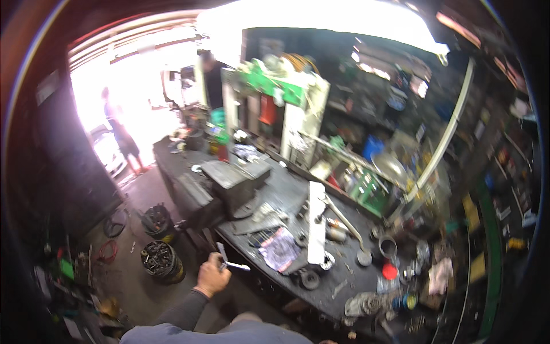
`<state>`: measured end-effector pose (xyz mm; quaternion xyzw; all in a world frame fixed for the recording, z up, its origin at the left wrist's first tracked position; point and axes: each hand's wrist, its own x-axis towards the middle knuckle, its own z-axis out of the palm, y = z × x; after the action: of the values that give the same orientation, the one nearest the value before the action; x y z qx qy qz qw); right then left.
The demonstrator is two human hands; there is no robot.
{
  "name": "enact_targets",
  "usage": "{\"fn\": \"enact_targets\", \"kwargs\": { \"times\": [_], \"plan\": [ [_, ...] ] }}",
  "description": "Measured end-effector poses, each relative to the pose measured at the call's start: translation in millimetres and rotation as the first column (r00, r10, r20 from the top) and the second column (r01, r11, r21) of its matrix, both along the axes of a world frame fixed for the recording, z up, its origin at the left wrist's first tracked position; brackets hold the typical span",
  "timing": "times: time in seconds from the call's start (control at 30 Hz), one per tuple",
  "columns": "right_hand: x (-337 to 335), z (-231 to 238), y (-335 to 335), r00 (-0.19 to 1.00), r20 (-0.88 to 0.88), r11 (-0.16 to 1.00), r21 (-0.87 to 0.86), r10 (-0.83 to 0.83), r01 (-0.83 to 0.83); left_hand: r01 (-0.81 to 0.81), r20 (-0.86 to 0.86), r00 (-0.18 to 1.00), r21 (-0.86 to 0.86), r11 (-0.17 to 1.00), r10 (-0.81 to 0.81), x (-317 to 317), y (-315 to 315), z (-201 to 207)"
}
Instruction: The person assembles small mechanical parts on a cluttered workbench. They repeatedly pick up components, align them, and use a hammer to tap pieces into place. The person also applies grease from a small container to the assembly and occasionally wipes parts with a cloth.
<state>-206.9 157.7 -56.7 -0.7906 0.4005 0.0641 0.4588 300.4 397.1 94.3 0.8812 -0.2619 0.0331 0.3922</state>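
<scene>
My left hand [212,278], in a dark sleeve, is closed around a thin, bright, angled tool [236,266] at the bench's near edge. One of its arms points up and the other to the right; blur hides its exact kind. Just beyond it is the dark workbench [269,186], with a big bench vise [226,178] on its left part. A crumpled patterned cloth [279,250] lies on the bench, right of the hand. Beside the cloth are a long white strip [316,223] and a dark round part [310,279]. My right hand cannot be made out.
Two buckets [164,261] of metal parts stand on the floor left of the bench. A rod with a round end [346,223], a metal ring [388,246] and a red cap [389,271] lie at right. Two people [121,132] are near the bright doorway.
</scene>
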Motion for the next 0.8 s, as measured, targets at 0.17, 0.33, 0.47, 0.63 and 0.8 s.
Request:
{"fn": "enact_targets", "kwargs": {
  "times": [0.17, 0.33, 0.47, 0.63, 0.8],
  "plan": [
    [54, 85, 15, 0.982, 0.175, 0.993, -0.11, 0.069, -0.05, 0.43, -0.187, 0.895, 0.113, 0.896, -0.406, -58, -31, -27],
    [89, 141, 16, 0.938, 0.334, 0.981, -0.193, 0.091, -0.026, 0.839, -0.141, 0.529, -0.064, 0.541, -0.837, -142, -83, -22],
    [95, 191, 6, 0.964, 0.259, 0.999, 0.007, 0.05, -0.054, 0.902, 0.01, 0.411, -0.145, 0.406, -0.911, -207, -121, 11],
    [44, 169, -40, 0.937, 0.348, 0.998, 0.068, -0.036, 0.013, 0.869, 0.044, 0.453, -0.244, 0.431, -0.89, -267, -157, 24],
    [-23, 215, -78, 0.923, 0.374, 0.971, -0.239, 0.086, 0.006, 0.843, 0.129, 0.488, -0.324, 0.428, -0.863, -340, -204, 17]
  ]
}}
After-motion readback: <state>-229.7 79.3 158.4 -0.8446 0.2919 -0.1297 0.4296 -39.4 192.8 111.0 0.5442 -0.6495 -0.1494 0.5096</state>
